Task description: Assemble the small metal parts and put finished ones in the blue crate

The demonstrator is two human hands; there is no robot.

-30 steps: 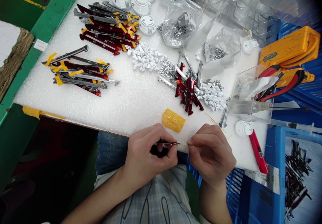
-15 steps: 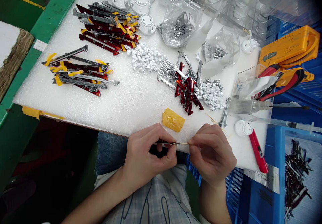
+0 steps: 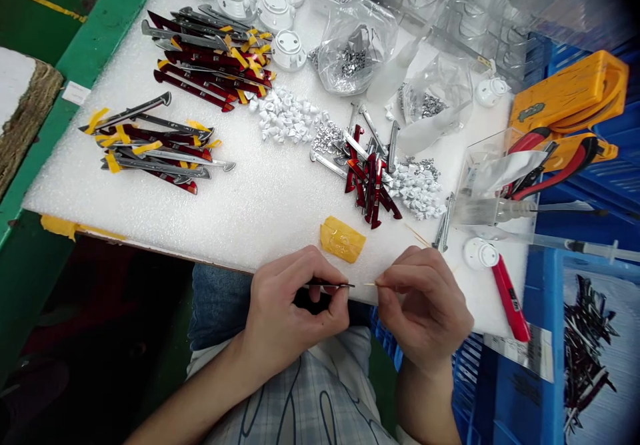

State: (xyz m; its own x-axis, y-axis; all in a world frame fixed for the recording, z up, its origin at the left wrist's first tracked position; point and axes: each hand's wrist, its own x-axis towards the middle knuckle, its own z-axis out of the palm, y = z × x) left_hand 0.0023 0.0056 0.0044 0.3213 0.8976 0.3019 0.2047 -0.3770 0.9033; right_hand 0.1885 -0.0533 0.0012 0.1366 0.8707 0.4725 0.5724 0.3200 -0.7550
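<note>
My left hand (image 3: 293,305) is closed in a pinch on a thin dark strip (image 3: 334,285) whose tip points right. My right hand (image 3: 425,305) is closed in a pinch on a thin pale stick (image 3: 371,285) that points left at the strip's tip, with a small gap between them. Both hands hover at the near edge of the white foam sheet (image 3: 260,198), just below a folded yellow tape piece (image 3: 343,239). A loose pile of red and silver strips (image 3: 369,171) lies just beyond.
Two bundles of red and silver strips with yellow tape (image 3: 155,148) (image 3: 215,55) lie at left. Small white parts (image 3: 287,117), bags of metal bits (image 3: 355,48), white caps (image 3: 276,8), a red-handled knife (image 3: 510,298), a clear box (image 3: 500,178), orange tools (image 3: 570,98) and blue crates (image 3: 550,338) surround.
The stick's tip has drawn back a little from the dark strip, leaving a small gap. The hands have hardly moved.
</note>
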